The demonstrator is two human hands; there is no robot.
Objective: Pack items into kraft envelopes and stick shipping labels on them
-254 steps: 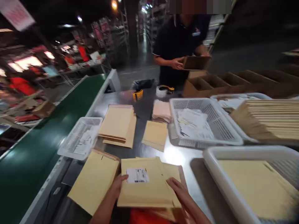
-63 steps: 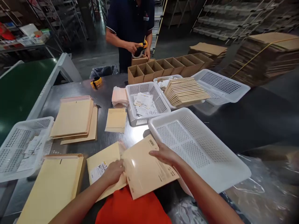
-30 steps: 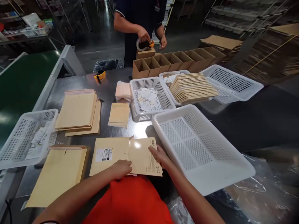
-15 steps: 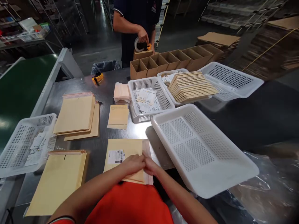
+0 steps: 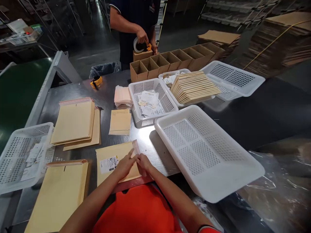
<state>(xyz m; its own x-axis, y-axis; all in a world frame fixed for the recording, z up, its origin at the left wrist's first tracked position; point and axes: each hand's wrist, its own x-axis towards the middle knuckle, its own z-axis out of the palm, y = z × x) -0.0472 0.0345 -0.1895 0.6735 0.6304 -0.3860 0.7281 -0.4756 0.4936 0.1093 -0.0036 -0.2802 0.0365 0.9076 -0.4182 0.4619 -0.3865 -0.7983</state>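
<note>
A tan padded envelope (image 5: 107, 152) with a white printed label (image 5: 109, 164) lies on the metal table in front of me, turned at an angle. Across its right end, my left hand (image 5: 125, 164) rests with the index finger extended and the other fingers bent at the flap. My right hand (image 5: 144, 162) is closed at the flap's outer edge, its fingertips meeting those of the left. What exactly they pinch is partly hidden. Along the envelope's near edge runs a pinkish strip (image 5: 131, 183), close to my red shirt.
Stacks of padded envelopes (image 5: 73, 123) and a smaller envelope (image 5: 120, 122) lie nearby. White baskets stand left (image 5: 18, 161), centre (image 5: 136, 111) and right (image 5: 206, 155). Farther back are cardboard boxes (image 5: 138, 76), a tape dispenser (image 5: 96, 82) and a co-worker's hand (image 5: 142, 35) taping a box.
The envelope has turned and shifted left, and the pinkish strip now shows along its near edge. My left hand has moved left off the right hand, its fingers more extended. The view has shifted slightly.
</note>
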